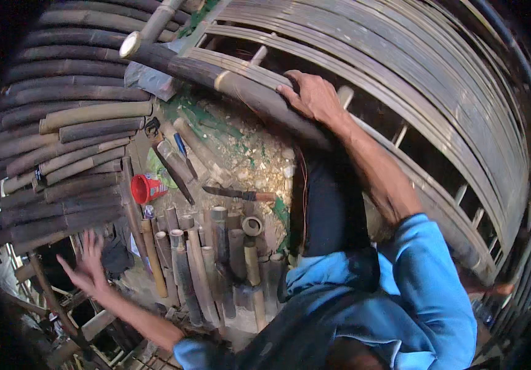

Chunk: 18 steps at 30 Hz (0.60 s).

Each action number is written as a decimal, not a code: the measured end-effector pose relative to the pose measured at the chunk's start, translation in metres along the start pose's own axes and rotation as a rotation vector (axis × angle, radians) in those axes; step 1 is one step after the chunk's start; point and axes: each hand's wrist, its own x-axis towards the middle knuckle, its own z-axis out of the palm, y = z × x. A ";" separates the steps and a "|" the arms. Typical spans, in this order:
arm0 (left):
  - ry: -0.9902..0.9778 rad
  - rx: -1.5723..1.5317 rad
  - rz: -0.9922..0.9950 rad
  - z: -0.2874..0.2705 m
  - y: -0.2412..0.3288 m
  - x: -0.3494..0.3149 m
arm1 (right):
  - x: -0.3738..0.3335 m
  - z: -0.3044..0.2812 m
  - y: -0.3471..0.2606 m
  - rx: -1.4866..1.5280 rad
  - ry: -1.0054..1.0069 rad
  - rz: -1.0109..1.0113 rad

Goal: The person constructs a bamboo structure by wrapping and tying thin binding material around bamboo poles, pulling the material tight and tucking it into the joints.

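Observation:
My right hand (316, 98) rests on the thick dark bamboo pole (256, 92) along the near edge of a slatted bamboo bench (413, 49). Its fingers curl over the pole, and their tips are partly hidden. Out to the lower left, my left hand (88, 266) is raised with fingers spread and slightly blurred. It holds nothing and is nearest the ends of the stacked bamboo poles (62, 209). My right arm reaches up across the bench, while my left arm stretches away from my body.
Several cut bamboo lengths (207, 271) stand upright before me. Beyond them lie a wooden-handled knife (234, 193), a dark long blade (176, 169), a blue-handled tool (181, 145) and a red cup (146, 188). Pale chips (265, 160) cover the ground near a plastic bag (148, 77).

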 end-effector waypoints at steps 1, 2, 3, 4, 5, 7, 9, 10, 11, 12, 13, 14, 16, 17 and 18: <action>-0.063 0.067 0.025 0.011 -0.011 -0.008 | -0.006 -0.004 -0.005 -0.027 -0.078 0.026; -0.126 0.131 0.052 0.017 -0.022 -0.017 | -0.007 -0.007 -0.014 -0.103 -0.150 0.063; -0.154 0.171 0.086 0.016 -0.028 -0.026 | -0.003 -0.005 -0.021 -0.107 -0.129 0.070; -0.175 0.199 0.105 0.011 -0.032 -0.028 | -0.003 -0.001 -0.022 -0.132 -0.124 0.047; -0.186 0.218 0.113 0.005 -0.045 -0.026 | -0.008 0.001 -0.016 -0.168 -0.133 0.026; -0.184 0.258 0.116 0.004 -0.059 -0.016 | -0.015 -0.001 -0.008 -0.188 -0.056 0.008; -0.165 0.291 0.107 0.001 -0.062 -0.018 | -0.018 -0.007 -0.008 -0.207 -0.010 0.063; -0.161 0.311 0.101 -0.002 -0.061 -0.023 | -0.023 -0.006 -0.009 -0.203 -0.015 0.064; -0.150 0.319 0.106 -0.002 -0.060 -0.025 | -0.021 -0.006 -0.009 -0.196 -0.013 0.062; -0.150 0.319 0.103 0.000 -0.064 -0.024 | -0.017 -0.008 -0.007 -0.184 -0.023 0.049; -0.160 0.307 0.099 0.003 -0.069 -0.020 | -0.014 -0.009 -0.007 -0.179 -0.023 0.044; -0.154 0.309 0.108 -0.001 -0.070 -0.023 | -0.019 -0.008 -0.012 -0.210 -0.043 0.045; -0.157 0.317 0.136 -0.004 -0.064 -0.023 | -0.017 0.000 -0.013 -0.154 -0.041 0.036; -0.156 0.330 0.142 -0.003 -0.062 -0.022 | -0.016 0.000 -0.013 -0.146 -0.020 0.032; -0.158 0.341 0.136 -0.002 -0.066 -0.021 | -0.018 -0.002 -0.011 -0.156 -0.019 0.023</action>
